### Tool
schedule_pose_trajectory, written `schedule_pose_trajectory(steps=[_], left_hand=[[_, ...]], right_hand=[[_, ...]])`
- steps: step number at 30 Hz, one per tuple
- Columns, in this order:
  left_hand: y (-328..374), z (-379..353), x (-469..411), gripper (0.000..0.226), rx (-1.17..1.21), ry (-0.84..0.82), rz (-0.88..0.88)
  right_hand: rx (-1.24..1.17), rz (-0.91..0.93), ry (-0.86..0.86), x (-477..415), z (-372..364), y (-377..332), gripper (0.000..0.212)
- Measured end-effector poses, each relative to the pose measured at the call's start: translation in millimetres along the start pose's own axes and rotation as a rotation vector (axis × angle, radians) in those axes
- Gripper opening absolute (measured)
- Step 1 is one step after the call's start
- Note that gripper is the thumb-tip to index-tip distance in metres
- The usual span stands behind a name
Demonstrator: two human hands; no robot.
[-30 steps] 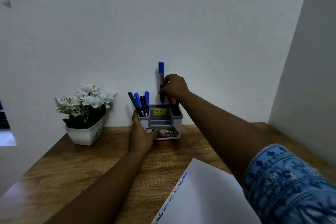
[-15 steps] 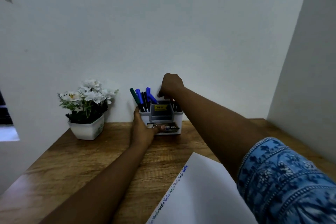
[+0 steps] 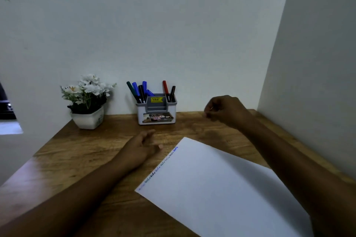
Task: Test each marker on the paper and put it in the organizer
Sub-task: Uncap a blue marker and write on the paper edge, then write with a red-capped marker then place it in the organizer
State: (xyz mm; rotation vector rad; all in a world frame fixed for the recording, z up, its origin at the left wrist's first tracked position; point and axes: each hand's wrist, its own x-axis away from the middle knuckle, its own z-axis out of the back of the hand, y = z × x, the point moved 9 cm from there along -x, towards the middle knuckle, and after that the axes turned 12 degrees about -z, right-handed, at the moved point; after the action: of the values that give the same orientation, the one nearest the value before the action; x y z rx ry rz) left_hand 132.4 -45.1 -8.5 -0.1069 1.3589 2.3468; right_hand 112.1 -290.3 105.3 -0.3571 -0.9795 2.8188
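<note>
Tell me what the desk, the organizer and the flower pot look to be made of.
Desk: wood or a wood-look laminate, going by the brown grain lines; a soft sheen near the left edge suggests a smooth finish.
Organizer: likely moulded plastic, with a white body, a grey insert and stickers on its front.
Flower pot: white and smooth, either ceramic or plastic; the picture cannot settle which.

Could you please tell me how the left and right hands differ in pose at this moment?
The left hand lies low over the wooden desk with fingers extended, near the paper edge; the right hand is raised higher with fingers curled loosely. The left sits nearer the camera, the right nearer the organizer. Both look empty, no marker in either grip.
</note>
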Motion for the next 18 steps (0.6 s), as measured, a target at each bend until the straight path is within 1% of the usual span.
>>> schedule_pose_trajectory(steps=[2, 4, 5, 7, 8, 10, 13, 16, 18], left_hand=[[7.8, -12.1, 16.7, 0.069, -0.13, -0.161, -0.049], [15.2, -23.2, 26.4, 0.086, -0.3, -0.284, -0.091], [19.0, -25.7, 28.1, 0.096, -0.363, -0.32, -0.114], [23.9, -27.2, 28.7, 0.113, -0.404, -0.348, -0.141], [24.1, -26.9, 28.2, 0.115, -0.409, -0.351, -0.153], [23.0, -27.1, 27.6, 0.109, -0.438, -0.356, -0.189], [19.4, -31.5, 25.3, 0.099, -0.502, -0.377, -0.227], [16.4, -33.3, 23.0, 0.085, -0.539, -0.388, -0.231], [14.1, -32.8, 22.2, 0.082, -0.554, -0.393, -0.232]], right_hand=[[-0.021, -0.048, -0.005, 3.3, 14.5, 31.9, 0.003], [-0.023, -0.11, 0.004, 5.3, 27.2, 63.0, 0.004], [0.01, -0.143, 0.023, 4.3, 33.1, 77.1, 0.006], [0.189, -0.21, 0.095, -0.5, 48.8, 105.3, 0.009], [0.271, -0.247, 0.127, -3.0, 57.6, 117.8, 0.011], [0.36, -0.329, 0.138, -7.5, 71.2, 141.2, 0.013], [0.468, -0.431, 0.048, -8.3, 71.9, 166.7, 0.02], [0.558, -0.439, -0.017, -7.2, 56.6, 169.1, 0.033], [0.595, -0.434, -0.02, -7.3, 48.0, 167.0, 0.037]])
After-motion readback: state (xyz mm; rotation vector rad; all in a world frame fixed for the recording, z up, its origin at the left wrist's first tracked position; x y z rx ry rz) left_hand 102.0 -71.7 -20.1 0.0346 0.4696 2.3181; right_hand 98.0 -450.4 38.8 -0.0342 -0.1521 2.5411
